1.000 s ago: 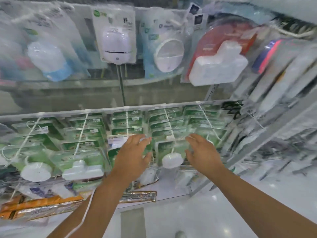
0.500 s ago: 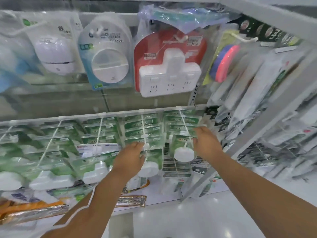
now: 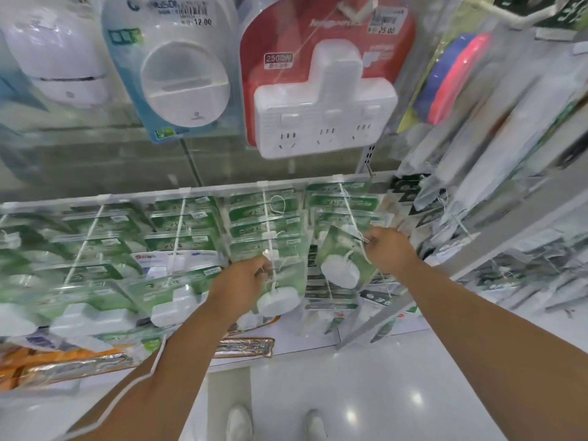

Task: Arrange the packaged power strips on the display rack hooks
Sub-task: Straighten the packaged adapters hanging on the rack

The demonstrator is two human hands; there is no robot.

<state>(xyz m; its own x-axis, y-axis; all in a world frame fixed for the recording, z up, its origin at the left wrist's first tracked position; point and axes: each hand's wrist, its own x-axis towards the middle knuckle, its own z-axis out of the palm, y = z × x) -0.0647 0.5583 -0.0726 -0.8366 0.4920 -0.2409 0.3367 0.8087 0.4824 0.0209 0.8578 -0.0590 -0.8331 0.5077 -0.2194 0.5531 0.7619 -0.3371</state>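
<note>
Nearest: two pale shoes (image 3: pixel 276 423) on glossy white floor (image 3: pixel 366 393), and bare forearms reaching up and away toward the rack.

Next out, at the hook ends: left hand (image 3: pixel 240 281) closed in a pinch on the front green-carded pack (image 3: pixel 276 278), fingers at its top edge where the hook wire passes, round white plug body hanging just below the knuckles. Right hand (image 3: pixel 389 249) likewise closed, gripping the upper right corner of the tilted green pack (image 3: pixel 339 256) on the neighbouring hook; that pack hangs askew, its white disc swung toward the middle. Exactly how much of each card sits between the fingers cannot be told through the blur.

Changed within the last second: both hands open and hovering short of the packs a second ago, now shifted one hook to the right and clamped on the front items. Judged meaning: reach finished, straightening or sliding along the wire in hand, with the right-hand pack most in need of squaring.

Behind the hands: rows of green packs (image 3: pixel 184 224) threaded on white hooks under the horizontal rail (image 3: pixel 143 194), front ones unevenly spaced.

Farthest, above the rail: a red-carded white power strip (image 3: pixel 324 116) marked 2500W, a blue-carded round white item (image 3: pixel 184 81) beside it.
</note>
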